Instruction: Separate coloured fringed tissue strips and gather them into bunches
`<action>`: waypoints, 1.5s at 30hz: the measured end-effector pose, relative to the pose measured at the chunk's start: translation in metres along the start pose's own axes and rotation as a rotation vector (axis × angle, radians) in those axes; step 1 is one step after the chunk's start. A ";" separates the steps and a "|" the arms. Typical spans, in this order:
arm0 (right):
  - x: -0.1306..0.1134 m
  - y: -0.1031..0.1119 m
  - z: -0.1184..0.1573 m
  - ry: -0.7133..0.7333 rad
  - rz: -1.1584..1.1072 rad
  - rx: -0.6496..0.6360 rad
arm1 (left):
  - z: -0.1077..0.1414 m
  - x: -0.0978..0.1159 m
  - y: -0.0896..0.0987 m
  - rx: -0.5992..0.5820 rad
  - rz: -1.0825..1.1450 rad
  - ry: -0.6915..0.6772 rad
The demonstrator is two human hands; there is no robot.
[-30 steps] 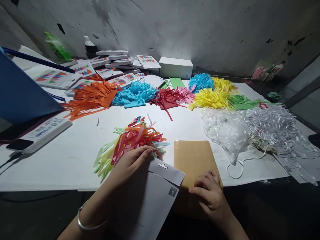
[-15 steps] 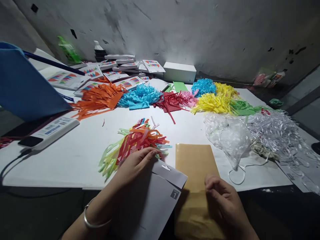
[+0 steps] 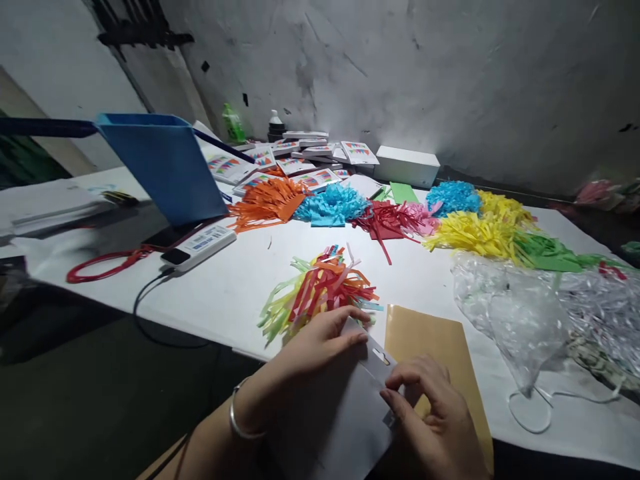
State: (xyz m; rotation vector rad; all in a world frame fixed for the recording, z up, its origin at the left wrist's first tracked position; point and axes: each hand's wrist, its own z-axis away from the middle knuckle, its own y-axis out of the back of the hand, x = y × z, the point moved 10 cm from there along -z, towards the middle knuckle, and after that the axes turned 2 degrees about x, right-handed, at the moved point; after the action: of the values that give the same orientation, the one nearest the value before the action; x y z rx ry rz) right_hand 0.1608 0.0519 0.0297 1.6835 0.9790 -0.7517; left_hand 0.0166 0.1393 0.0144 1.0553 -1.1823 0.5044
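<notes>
A white packet with a hang hole in its top flap is tilted over the table's front edge. My left hand, with a silver bangle at the wrist, grips its upper left corner. At the packet's right edge, my right hand has thumb and forefinger pinched on it. Under and behind my right hand lies a brown paper sheet or envelope. Just beyond my left hand is a multicoloured bundle of paper strips.
Fringed paper bundles, orange, blue and yellow, line the back. Flat printed packs and a white box stand behind. Clear plastic lies right; a blue holder and white device sit left.
My right hand has moved from over the brown paper to the white packet's edge and pinched it. The view has turned left, showing more of the table's left side.
</notes>
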 end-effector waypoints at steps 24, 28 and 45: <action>-0.005 -0.018 0.003 0.333 0.356 -0.039 | 0.001 0.005 -0.015 -0.008 -0.012 0.024; -0.008 -0.012 0.009 0.386 0.444 0.141 | 0.002 0.004 -0.016 -0.021 -0.001 0.026; 0.051 0.026 0.023 0.008 0.052 0.254 | 0.017 0.031 0.004 -0.007 0.053 -0.024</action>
State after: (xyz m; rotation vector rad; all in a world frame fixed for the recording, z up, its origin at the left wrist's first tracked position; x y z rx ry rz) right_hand 0.2070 0.0385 -0.0084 1.9236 0.8698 -0.8642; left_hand 0.0159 0.1202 0.0445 1.0284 -1.2355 0.5301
